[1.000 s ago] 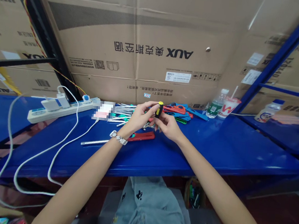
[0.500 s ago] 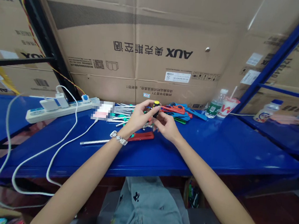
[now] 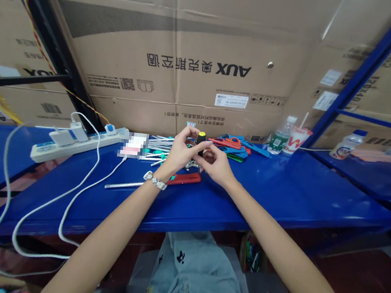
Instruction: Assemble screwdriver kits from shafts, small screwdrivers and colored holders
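A screwdriver (image 3: 201, 138) with a black handle and yellow cap stands upright between my hands, its thin shaft pointing down. My left hand (image 3: 181, 153) is closed around the handle from the left, thumb across it. From the right, my right hand (image 3: 217, 164) closes its thumb and fingers on the lower handle. Below them lies a red plastic piece (image 3: 188, 178), and a metal rod (image 3: 123, 186) extends to its left, partly hidden by my left wrist. Small metal parts (image 3: 191, 165) lie under the hands, too small to name.
Thin metal rods (image 3: 161, 143) with green parts lie behind my left hand. Red and blue plastic pieces (image 3: 232, 143) are piled at the right. A power strip (image 3: 73, 145) with white cables, a water bottle (image 3: 279, 137) and a drink cup (image 3: 296, 142) also stand on the blue table (image 3: 281, 193).
The screwdriver has shifted slightly left and my right-hand fingers have changed their hold on its handle. The camera view has moved a little.
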Demonstrator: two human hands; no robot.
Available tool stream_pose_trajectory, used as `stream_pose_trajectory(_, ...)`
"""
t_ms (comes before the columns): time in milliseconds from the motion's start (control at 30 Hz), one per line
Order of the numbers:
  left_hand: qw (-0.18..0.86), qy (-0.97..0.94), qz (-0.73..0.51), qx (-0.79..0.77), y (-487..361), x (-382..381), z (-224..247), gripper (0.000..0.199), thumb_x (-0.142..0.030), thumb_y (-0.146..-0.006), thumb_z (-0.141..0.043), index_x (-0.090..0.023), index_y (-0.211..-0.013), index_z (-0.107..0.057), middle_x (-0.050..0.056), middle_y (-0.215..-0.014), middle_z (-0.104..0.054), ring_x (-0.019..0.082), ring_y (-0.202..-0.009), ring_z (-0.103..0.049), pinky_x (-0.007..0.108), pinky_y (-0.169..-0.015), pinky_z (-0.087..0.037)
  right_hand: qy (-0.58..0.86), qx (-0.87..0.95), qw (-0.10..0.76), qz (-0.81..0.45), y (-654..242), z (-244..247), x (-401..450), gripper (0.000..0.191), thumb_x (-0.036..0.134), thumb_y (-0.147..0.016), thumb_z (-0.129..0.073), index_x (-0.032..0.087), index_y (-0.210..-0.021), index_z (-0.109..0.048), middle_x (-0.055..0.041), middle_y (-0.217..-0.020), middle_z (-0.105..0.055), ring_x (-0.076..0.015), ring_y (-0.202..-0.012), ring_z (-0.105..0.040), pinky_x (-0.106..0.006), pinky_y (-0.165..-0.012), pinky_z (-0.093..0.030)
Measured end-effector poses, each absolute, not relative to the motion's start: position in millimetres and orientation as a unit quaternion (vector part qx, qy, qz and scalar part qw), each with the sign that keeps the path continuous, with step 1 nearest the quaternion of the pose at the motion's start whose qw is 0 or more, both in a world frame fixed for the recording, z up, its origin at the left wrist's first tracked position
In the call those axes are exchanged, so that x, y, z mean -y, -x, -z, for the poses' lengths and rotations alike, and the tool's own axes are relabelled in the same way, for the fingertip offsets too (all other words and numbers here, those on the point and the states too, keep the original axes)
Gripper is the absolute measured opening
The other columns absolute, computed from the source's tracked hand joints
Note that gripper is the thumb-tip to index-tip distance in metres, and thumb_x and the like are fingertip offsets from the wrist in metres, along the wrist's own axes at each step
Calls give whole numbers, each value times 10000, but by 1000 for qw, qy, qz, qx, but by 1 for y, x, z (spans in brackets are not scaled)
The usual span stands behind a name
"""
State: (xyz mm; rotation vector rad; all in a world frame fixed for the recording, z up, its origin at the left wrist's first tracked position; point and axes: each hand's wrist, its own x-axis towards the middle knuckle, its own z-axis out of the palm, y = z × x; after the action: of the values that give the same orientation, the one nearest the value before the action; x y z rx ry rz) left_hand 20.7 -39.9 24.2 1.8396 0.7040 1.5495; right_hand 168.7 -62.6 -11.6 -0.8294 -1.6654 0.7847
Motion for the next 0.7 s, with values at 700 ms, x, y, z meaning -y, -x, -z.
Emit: stream_pose_trajectory(700, 335, -751, -513, -245, -12, 40, -23, 358, -470, -919, -633, -197, -1148, -668, 87, -1079, -704, 199, -940, -642, 296, -736, -525, 324, 722, 491, -364, -173, 10, 62, 385, 594, -888, -634, 211, -888, -605, -40, -789, -716, -156, -558, -630, -299, -535, -531)
